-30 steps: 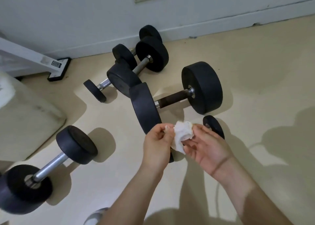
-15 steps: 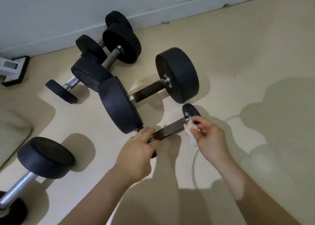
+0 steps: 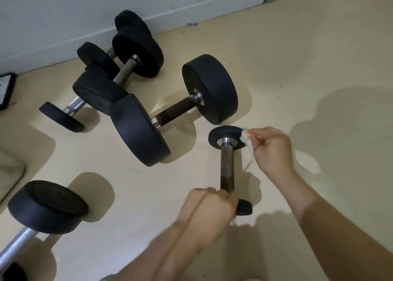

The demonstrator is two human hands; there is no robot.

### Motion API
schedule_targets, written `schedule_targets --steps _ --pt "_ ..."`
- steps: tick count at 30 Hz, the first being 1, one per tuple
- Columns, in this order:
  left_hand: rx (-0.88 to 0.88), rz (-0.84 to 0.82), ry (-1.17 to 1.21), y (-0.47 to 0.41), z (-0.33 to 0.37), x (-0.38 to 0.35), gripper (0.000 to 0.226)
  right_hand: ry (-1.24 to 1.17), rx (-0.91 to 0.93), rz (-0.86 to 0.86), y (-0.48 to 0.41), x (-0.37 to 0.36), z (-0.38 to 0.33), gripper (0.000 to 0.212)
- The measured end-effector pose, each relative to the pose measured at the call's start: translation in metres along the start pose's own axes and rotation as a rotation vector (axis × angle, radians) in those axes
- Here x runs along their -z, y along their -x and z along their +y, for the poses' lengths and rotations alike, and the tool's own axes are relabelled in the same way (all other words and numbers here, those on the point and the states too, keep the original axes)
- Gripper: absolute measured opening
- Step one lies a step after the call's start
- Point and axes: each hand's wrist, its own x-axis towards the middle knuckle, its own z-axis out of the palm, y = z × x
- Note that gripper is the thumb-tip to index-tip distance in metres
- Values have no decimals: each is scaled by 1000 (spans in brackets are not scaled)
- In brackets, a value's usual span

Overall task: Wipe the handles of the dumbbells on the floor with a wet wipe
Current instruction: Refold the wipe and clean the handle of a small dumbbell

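Note:
A small dumbbell (image 3: 227, 165) with a dark rusty handle and small black ends is lifted off the floor, pointing away from me. My left hand (image 3: 207, 212) grips the near end of its handle. My right hand (image 3: 273, 151) pinches a crumpled white wet wipe (image 3: 247, 140) against the rim of the dumbbell's far black end. A large dumbbell (image 3: 174, 110) with a brown handle lies just behind. Two more dumbbells (image 3: 125, 70) lie crossed near the wall.
A chrome-handled dumbbell (image 3: 42, 208) lies at the lower left. The white wall and skirting (image 3: 85, 46) run along the back. A black-edged foot of some equipment (image 3: 6, 89) sits at the far left. Bare beige floor (image 3: 319, 68) spreads to the right.
My left hand has lifted the small dumbbell and turned it so it points away from me. My right hand with the wipe has shifted from the handle's end to the far weight's rim.

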Motion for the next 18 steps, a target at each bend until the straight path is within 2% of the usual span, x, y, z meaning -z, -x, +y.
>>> schedule_targets --steps 2,6,10,13,16,18 --pt "28 5 11 -14 29 -7 36 -112 -48 -51 -4 10 4 19" --pt "128 98 119 -17 44 -27 35 -266 -110 -189 16 -2 2 28" --pt "140 184 212 -12 36 -29 36 -362 -215 -307 23 -24 -4 13" --pt "167 210 240 -10 35 -32 38 -409 -189 -398 28 -18 -1 16" --pt "197 236 308 -3 34 -46 41 -253 -63 -683 53 4 7 23" --pt "181 259 312 1 33 -50 47 -210 -46 -734 63 9 7 24"
